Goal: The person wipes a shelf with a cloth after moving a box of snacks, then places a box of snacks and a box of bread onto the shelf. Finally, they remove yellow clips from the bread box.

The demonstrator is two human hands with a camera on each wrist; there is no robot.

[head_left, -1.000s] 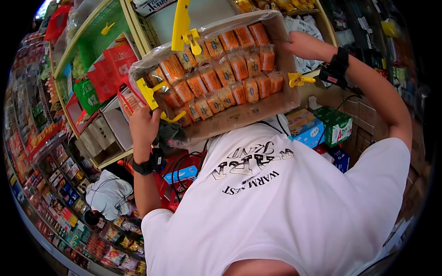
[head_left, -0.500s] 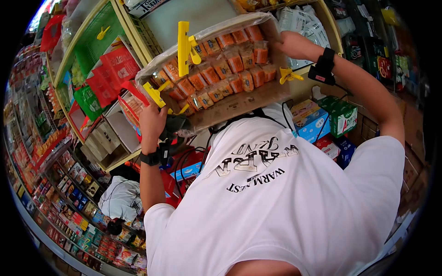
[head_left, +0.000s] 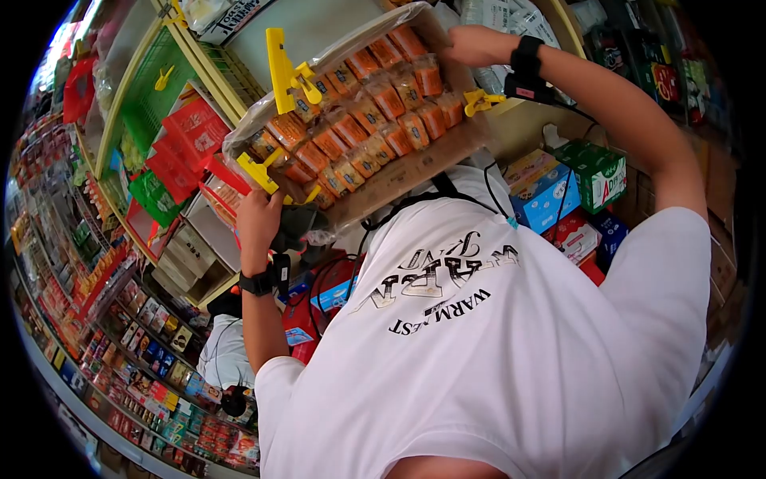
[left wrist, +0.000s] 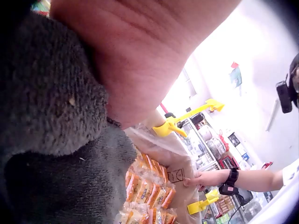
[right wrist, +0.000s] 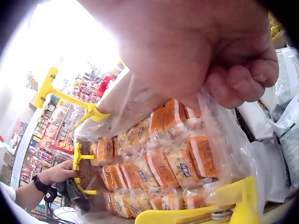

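Both hands hold a shallow cardboard box (head_left: 391, 185) lined with clear plastic, which slants upward to the right in the head view. Rows of small wrapped snack packs (head_left: 328, 142) in orange and clear film fill it. My left hand (head_left: 259, 223) grips the left end, beside a dark grey cloth (left wrist: 60, 93) that hides part of the left wrist view. At the opposite end my right hand (head_left: 479, 46) grips the rim, its fingers curled over the plastic (right wrist: 210, 70). Yellow clips (head_left: 279, 72) sit along the rim, one close by my left hand.
Behind the box, a shelf holds a green basket (head_left: 136, 104) and red bags (head_left: 195, 128). White packages (head_left: 511, 24) lie by my right hand. Below right stand a blue carton (head_left: 542, 191) and a green carton (head_left: 594, 172). Another person (head_left: 227, 351) is at lower left near packed shelves.
The box stays in both hands and now slants more in the head view, its right end and my right hand shifted left and up. The other person appears lower and further right.
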